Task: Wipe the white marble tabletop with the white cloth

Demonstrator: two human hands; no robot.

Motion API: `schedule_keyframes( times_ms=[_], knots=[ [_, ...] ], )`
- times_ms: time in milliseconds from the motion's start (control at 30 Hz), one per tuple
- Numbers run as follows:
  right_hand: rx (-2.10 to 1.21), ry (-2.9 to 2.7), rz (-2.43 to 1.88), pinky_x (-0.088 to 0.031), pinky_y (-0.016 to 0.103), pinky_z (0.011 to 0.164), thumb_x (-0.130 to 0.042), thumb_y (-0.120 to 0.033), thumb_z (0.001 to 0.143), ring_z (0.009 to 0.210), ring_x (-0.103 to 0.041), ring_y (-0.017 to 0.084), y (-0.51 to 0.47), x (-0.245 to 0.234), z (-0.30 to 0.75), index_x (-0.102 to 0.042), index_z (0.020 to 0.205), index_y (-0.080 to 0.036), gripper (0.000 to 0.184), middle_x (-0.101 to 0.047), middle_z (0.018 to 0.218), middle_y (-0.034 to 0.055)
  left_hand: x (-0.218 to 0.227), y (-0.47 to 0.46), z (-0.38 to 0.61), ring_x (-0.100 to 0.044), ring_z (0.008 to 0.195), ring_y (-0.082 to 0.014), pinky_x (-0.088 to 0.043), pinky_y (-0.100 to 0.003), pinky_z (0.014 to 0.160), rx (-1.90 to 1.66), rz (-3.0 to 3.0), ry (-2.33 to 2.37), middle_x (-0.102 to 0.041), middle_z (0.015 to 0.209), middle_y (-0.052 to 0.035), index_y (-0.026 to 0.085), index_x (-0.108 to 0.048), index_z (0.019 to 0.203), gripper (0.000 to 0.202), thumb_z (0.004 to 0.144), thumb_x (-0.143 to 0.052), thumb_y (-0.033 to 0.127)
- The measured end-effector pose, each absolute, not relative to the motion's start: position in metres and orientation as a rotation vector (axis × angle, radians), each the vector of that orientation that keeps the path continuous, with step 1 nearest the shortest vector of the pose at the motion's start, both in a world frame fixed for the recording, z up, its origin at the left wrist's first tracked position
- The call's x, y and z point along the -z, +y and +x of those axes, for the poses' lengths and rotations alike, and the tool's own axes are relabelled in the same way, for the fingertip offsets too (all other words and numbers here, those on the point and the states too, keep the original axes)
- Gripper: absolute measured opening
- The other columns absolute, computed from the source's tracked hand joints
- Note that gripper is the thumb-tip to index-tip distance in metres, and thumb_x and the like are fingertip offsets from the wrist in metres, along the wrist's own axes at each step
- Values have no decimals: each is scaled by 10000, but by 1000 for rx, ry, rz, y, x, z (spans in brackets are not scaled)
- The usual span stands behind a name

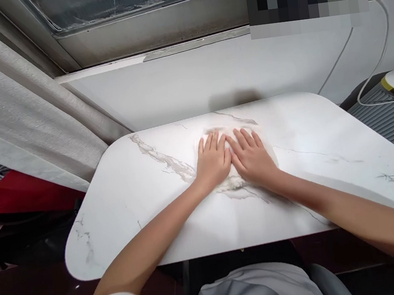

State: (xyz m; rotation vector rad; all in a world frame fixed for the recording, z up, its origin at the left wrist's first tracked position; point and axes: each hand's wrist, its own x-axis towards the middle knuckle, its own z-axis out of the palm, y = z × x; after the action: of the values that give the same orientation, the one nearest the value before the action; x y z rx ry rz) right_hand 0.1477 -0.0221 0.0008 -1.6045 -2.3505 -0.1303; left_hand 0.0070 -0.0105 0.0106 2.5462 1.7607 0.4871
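A soft white piece, which looks like a folded cloth (233, 181), lies on the marble-patterned table (112, 215). My left hand (214, 158) rests palm down on its left part, fingers stretched out and slightly apart. On the right part, my right hand (251, 155) presses flat in the same way. The thumbs of both hands meet near the middle. Most of the white piece is hidden beneath the palms; its front edge shows between the wrists. Neither hand grips anything.
Behind the table stands a white wall panel (175, 88) below a window frame (153, 28). A pale curtain (32, 91) hangs at the left. A white cable (381, 43) loops down at the right, beside a grey ribbed object (383, 120). Something red (23, 192) lies at the left.
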Motion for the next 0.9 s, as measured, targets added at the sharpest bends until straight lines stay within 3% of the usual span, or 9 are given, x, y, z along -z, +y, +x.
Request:
schedule_keyframes(
  times_ms=[233, 400, 667, 900],
  knots=[
    [179, -2417, -1390, -216, 602, 1153, -305, -305, 984, 1451, -238, 390, -108, -2, 135, -404, 1472, -47, 560, -329, 1541, 247, -10, -103, -15, -281, 1457, -291, -222, -527, 1199, -482, 2635, 1732, -393, 1529, -170, 74, -403, 1439, 493, 998, -276, 253],
    [146, -2417, -1348, -231, 619, 1146, -331, -264, 967, 1470, -188, 375, -137, -6, 125, -402, 1469, -50, 551, -312, 1551, 241, -12, -136, -28, -263, 1465, -287, -233, -523, 1198, -492, 2680, 1716, -389, 1532, -170, 75, -385, 1448, 488, 992, -302, 228],
    [120, -2474, -1250, -231, 635, 1135, -396, -276, 941, 1457, -208, 398, -137, -6, 118, -421, 1455, -36, 568, -327, 1541, 252, -11, -146, -39, -264, 1465, -283, -235, -517, 1198, -511, 2653, 1760, -399, 1526, -169, 70, -397, 1441, 489, 986, -306, 224],
    [89, -2537, -1237, -205, 610, 1148, -343, -334, 975, 1434, -268, 397, -96, -4, 112, -403, 1475, -59, 574, -349, 1534, 238, -11, -110, -43, -283, 1455, -307, -217, -558, 1190, -394, 2601, 1859, -382, 1531, -187, 46, -407, 1435, 510, 986, -263, 242]
  ],
)
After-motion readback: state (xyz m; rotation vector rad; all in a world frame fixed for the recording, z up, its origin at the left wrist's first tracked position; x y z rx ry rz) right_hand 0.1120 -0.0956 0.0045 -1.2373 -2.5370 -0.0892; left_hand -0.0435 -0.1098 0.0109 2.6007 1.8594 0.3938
